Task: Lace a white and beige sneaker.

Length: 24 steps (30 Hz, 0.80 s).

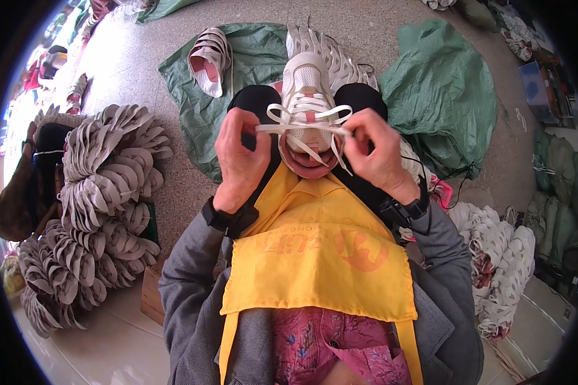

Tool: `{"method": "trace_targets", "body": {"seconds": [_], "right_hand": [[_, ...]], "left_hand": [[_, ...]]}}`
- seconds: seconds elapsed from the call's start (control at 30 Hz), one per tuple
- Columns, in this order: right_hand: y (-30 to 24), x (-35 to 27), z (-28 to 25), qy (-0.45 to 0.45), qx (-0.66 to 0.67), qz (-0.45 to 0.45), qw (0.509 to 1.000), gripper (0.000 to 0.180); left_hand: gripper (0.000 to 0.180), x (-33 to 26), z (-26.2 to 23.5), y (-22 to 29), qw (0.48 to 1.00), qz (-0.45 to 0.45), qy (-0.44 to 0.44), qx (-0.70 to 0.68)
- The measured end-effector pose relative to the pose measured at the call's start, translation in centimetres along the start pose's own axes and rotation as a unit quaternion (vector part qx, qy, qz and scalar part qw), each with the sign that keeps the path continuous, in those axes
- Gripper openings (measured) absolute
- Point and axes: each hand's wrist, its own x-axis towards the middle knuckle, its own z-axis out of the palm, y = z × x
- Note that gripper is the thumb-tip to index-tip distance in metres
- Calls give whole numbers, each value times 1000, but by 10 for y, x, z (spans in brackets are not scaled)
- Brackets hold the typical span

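Observation:
A white and cream sneaker [304,76] with pink lining rests between my knees, toe pointing away and the collar toward me. Its white shoelace [300,126] is formed into a bow across the tongue, with two loops and hanging ends. My left hand [241,151] pinches the lace at the left of the bow between thumb and fingers. On the right, my right hand [374,154] pinches the opposite side of the lace. The lace is drawn out sideways between both hands. A yellow apron [315,256] covers my lap just below the shoe.
Green plastic sheeting [183,77] lies ahead, bearing a single strappy shoe [209,64]. A green sack [437,96] sits front right. Big bundles of grey shoe parts [109,167] are heaped at my left. White bundled shoe parts [494,256] lie at my right, near a blue bin [534,83].

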Motion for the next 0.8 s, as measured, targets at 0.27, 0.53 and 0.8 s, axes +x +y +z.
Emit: {"method": "trace_targets", "body": {"seconds": [0.27,0.53,0.8], "right_hand": [[17,-14,-6,-9,27,125,992,21],[8,-11,15,-58,-75,74,993,21],[2,3,17,-39,-80,55,995,17]], "left_hand": [[20,-14,-19,-7,994,-74,-57,-49],[15,-18,-20,14,962,2,-266,-62],[35,-19,-7,30,924,140,-355,1]]}}
